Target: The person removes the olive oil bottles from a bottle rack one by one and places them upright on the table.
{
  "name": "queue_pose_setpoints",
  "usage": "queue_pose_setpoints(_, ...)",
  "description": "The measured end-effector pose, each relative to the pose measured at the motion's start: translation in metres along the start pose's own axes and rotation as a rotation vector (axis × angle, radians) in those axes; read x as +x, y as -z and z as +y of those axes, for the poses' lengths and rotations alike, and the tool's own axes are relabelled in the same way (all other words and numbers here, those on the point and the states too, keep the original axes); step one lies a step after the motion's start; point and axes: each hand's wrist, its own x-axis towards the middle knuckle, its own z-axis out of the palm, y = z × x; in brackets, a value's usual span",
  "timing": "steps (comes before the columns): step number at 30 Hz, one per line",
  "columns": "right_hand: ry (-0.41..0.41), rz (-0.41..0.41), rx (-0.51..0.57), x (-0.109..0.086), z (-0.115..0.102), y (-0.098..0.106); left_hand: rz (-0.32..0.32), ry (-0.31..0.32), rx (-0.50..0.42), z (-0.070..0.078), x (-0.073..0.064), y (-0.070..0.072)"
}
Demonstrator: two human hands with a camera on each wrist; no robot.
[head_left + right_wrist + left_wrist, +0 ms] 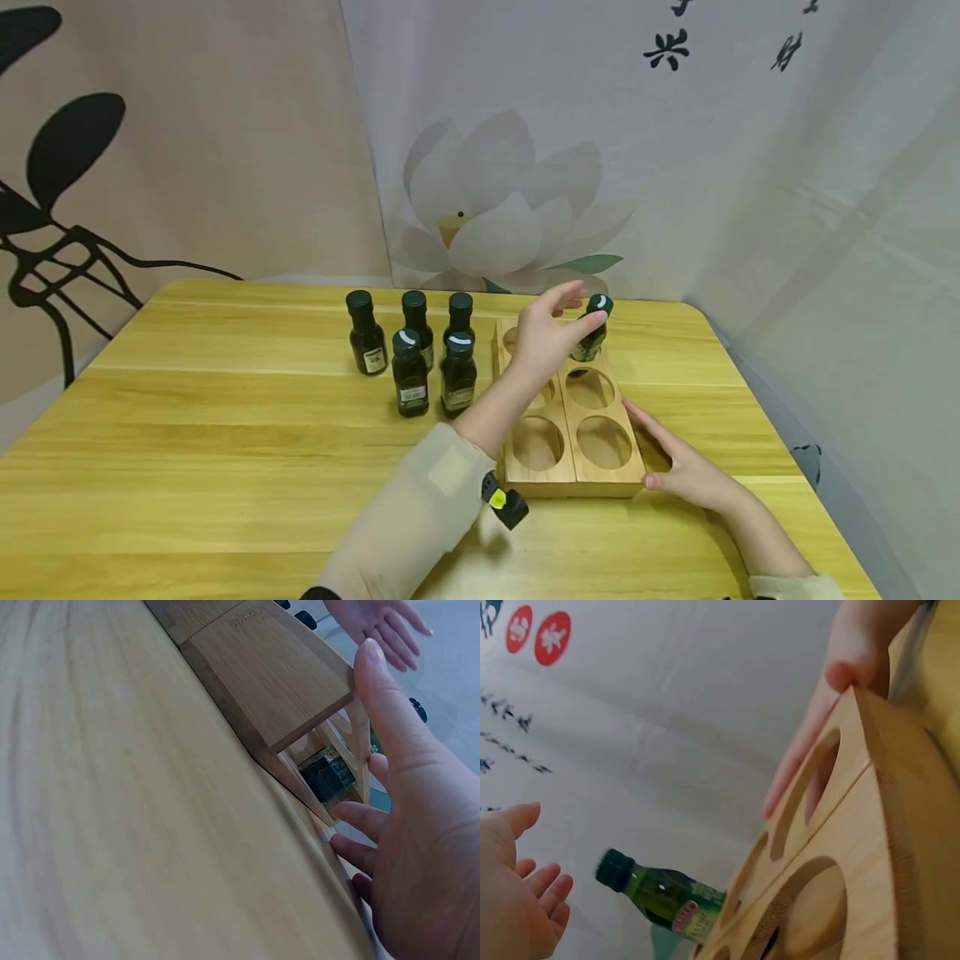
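A small dark green bottle (590, 337) with a dark cap stands in the far right hole of a wooden rack (567, 489) that has two rows of round holes. Its lower part shows inside the rack in the right wrist view. My left hand (546, 335) hovers over the rack's far end, fingers spread; the left wrist view shows a gap between it and the bottle (679, 900). At the rack's right side rests my right hand (693, 475), thumb by the near corner and fingers extended along the side.
Several similar bottles stand left of the rack, among them a front one (411, 385), another close to the rack (458, 385) and a far left one (367, 342). The wooden table (225, 467) ends at a printed cloth backdrop (262, 142).
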Motion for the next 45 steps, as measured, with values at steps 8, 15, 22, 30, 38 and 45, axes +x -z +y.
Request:
queue_pose_setpoints(8, -0.001, 0.004, -0.027, -0.001, -0.001, 0.001, 0.014, 0.08, 0.029, -0.011, 0.015, -0.019)
queue_pose_setpoints(15, -0.006, 0.0, -0.028, 0.0, -0.001, 0.0, 0.037, 0.142, 0.021, -0.019, 0.022, -0.032)
queue_pose_setpoints(22, 0.006, -0.003, -0.007, 0.001, -0.001, 0.001, 0.067, 0.155, 0.015, -0.032, 0.024, -0.041)
queue_pose_setpoints(30, 0.008, 0.003, -0.021, 0.0, -0.002, 0.0, 0.084, 0.133, -0.013, -0.041, 0.024, -0.048)
queue_pose_setpoints(38, -0.005, 0.004, -0.018, 0.0, 0.001, 0.0, 0.092, 0.122, -0.004, -0.042, 0.026, -0.048)
queue_pose_setpoints(45, -0.003, -0.003, 0.002, 0.0, -0.001, 0.001, 0.094, 0.091, -0.01, -0.036, 0.029, -0.045)
